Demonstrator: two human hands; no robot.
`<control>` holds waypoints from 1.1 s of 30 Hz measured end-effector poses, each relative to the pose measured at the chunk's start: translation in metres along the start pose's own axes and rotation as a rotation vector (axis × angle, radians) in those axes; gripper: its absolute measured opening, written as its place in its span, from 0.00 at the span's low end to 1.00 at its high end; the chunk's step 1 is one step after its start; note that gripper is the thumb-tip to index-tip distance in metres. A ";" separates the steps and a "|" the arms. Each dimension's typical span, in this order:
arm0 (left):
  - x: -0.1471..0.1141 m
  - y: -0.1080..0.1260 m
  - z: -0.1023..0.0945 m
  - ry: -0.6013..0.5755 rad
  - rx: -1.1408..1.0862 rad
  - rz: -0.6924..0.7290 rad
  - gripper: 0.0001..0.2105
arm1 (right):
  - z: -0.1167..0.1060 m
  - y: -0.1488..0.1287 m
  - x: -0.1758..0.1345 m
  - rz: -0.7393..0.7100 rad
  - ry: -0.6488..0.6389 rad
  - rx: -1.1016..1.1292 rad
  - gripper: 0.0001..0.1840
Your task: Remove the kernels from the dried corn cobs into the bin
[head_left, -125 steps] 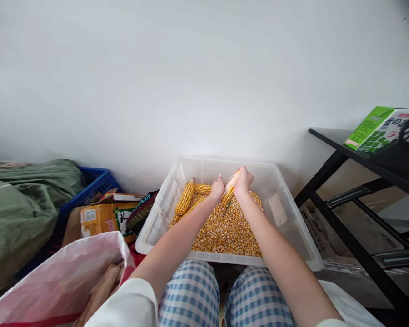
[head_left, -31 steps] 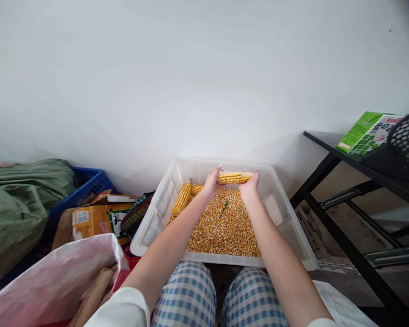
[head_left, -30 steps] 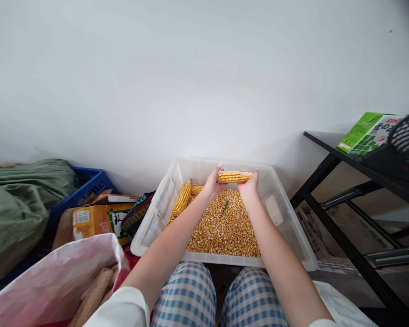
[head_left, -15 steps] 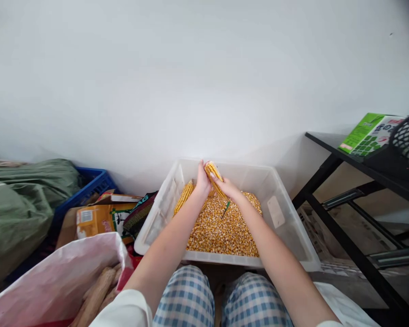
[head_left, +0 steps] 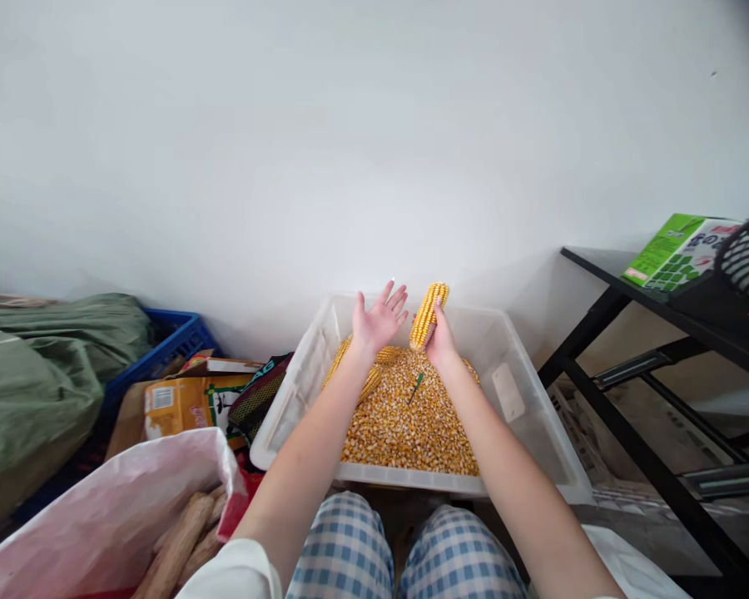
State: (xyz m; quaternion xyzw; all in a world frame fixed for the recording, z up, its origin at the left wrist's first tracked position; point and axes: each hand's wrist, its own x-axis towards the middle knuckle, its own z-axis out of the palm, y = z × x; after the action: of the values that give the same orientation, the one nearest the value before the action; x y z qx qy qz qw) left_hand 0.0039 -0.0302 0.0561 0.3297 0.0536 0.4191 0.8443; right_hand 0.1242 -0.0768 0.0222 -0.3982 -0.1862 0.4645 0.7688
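My right hand [head_left: 440, 334] grips a yellow corn cob [head_left: 429, 316], held tilted above the bin with its upper end leaning right. To the left of the cob, my left hand [head_left: 379, 321] is spread open, palm up, holding nothing. Below both hands is a clear plastic bin [head_left: 540, 408] with a heap of loose corn kernels [head_left: 412, 433]. More whole cobs [head_left: 370, 383] lie at the bin's left side, partly hidden behind my left forearm. A small green-handled tool [head_left: 416, 385] with a thin dark shaft stands in the kernels.
At the lower left, a white and red sack [head_left: 156, 466] holds bare cobs [head_left: 184, 532]. Behind it are an orange carton [head_left: 178, 405], a blue crate [head_left: 181, 320] and green cloth [head_left: 56, 349]. A black rack [head_left: 624, 416] stands right, carrying a green box [head_left: 667, 249].
My hands have parted. The left has let go of the cob and opened, while the right has carried the cob to the right and turned it more upright.
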 end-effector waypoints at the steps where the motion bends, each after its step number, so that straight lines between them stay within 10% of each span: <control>1: 0.000 -0.001 0.001 -0.006 0.018 -0.027 0.27 | 0.000 0.000 0.002 -0.058 0.016 0.015 0.22; 7: 0.002 -0.010 0.001 -0.034 0.075 -0.191 0.22 | -0.007 -0.002 0.013 -0.189 0.090 -0.025 0.24; 26: -0.010 -0.004 0.033 -0.004 0.031 0.011 0.32 | 0.010 -0.022 -0.010 -0.165 -0.053 0.048 0.23; 33: -0.002 0.006 0.015 0.049 0.005 0.147 0.31 | 0.025 -0.018 -0.029 -0.312 -0.188 -0.129 0.21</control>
State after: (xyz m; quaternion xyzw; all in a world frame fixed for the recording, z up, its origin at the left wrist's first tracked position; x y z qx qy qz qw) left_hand 0.0042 -0.0371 0.0712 0.3247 0.0508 0.4877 0.8088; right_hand 0.1039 -0.0959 0.0542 -0.3677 -0.3462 0.3618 0.7836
